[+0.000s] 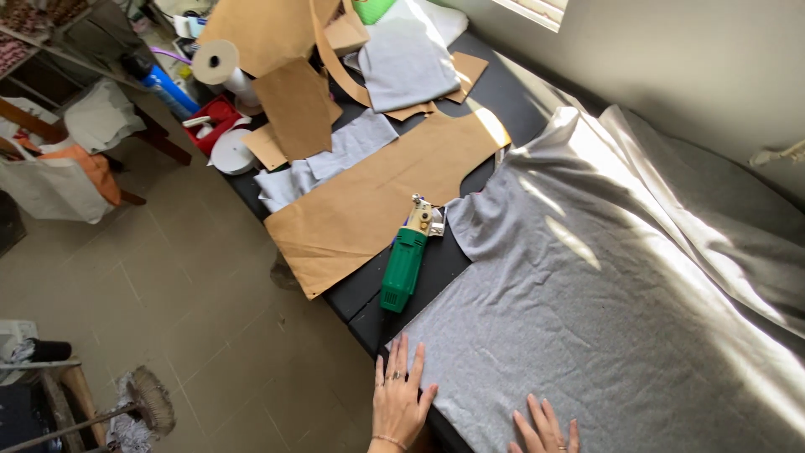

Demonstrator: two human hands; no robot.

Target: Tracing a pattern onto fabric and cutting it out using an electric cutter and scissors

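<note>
A long black cutting table (369, 312) stands over a tiled beige floor (168, 285) beside a pale wall, and soft, wrinkled grey knit fabric (620, 319) covers its near end in sunlight. Just left of the fabric's edge lies a green electric cutter (405, 264), with a stiff brown paper pattern (377, 197) beyond it. Both the left hand (399, 401) and right hand (545, 429) lie open, flat on the fabric's near edge.

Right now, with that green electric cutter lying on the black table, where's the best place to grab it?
Grip the green cutter around its green barrel, coming from the near end by the left hand. The barrel lies lengthwise toward that hand, bare and free of the grey fabric; the metal cutting head at the far end is probably best avoided.
</note>
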